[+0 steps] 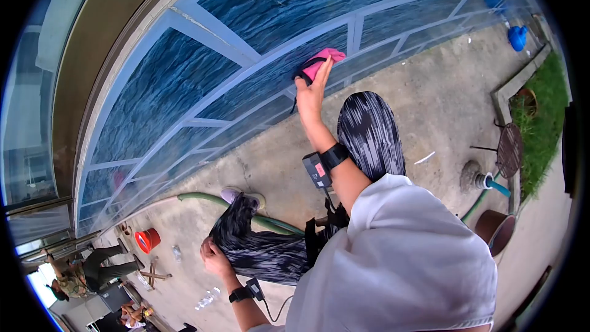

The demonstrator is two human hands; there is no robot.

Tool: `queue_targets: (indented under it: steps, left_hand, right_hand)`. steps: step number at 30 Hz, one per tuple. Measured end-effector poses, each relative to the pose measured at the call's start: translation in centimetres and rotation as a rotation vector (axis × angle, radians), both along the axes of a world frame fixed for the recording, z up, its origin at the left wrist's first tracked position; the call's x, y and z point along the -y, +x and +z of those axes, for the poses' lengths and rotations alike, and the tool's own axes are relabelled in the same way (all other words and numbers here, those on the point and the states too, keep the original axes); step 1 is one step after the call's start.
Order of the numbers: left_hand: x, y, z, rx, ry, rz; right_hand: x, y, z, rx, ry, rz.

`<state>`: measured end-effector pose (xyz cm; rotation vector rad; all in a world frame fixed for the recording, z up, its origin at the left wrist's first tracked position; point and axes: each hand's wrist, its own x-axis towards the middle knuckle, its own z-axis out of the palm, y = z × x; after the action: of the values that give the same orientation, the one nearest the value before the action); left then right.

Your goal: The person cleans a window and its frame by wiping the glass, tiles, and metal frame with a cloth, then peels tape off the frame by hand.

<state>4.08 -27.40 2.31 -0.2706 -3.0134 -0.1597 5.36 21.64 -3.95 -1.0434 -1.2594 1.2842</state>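
My right hand [314, 93] reaches out to the blue wall [246, 95], which bears a water pattern and pale blue bars. In its fingers is a bunched pink and black cloth [318, 64], held against the lower part of the wall. The palm side of that hand is partly hidden. My left hand [215, 259] rests on my bent left knee, its fingers lightly bent over the patterned trousers [270, 252] and nothing visible in them. Both wrists wear black straps with small boxes, and my right knee [370, 132] is near the wall.
A green hose [276, 226] runs across the concrete by my left foot. A red bucket [147, 241], clear bottles [208, 298] and another person [92, 270] are at lower left. On the right stand a brown pot [495, 232], a round stool [510, 150] and a grass strip [547, 129].
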Motion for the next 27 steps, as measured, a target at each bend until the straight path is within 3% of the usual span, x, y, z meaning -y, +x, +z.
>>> queue_targets:
  steps: [4, 8, 13, 16, 20, 24, 27]
  left_hand:
    - [1.0, -0.3, -0.4, 0.007, 0.019, -0.033]
    - [0.6, 0.1, 0.1, 0.051, -0.008, 0.02]
    - [0.6, 0.2, -0.1, 0.017, -0.004, -0.001]
    - [0.8, 0.7, -0.1, 0.006, 0.033, 0.029]
    - [0.7, 0.9, 0.3, -0.008, 0.038, 0.014]
    - [0.5, 0.6, 0.6, -0.033, 0.063, -0.051]
    - [0.3, -0.3, 0.1, 0.006, 0.065, -0.014]
  right_hand:
    - [1.7, -1.9, -1.2, 0.028, 0.049, -0.004]
    - [9.7, -2.8, 1.1, -0.003, 0.145, 0.423]
    - [8.3, -2.2, 1.6, -0.02, 0.163, 0.333]
    - [2.8, -0.5, 2.2, 0.119, 0.275, 0.058]
    - [-3.0, 1.9, 3.3, 0.167, 0.318, -0.089]
    - [0.2, -0.5, 3.5, 0.115, 0.331, -0.052]
    - [7.2, -3.5, 2.1, 0.185, 0.495, 0.182]
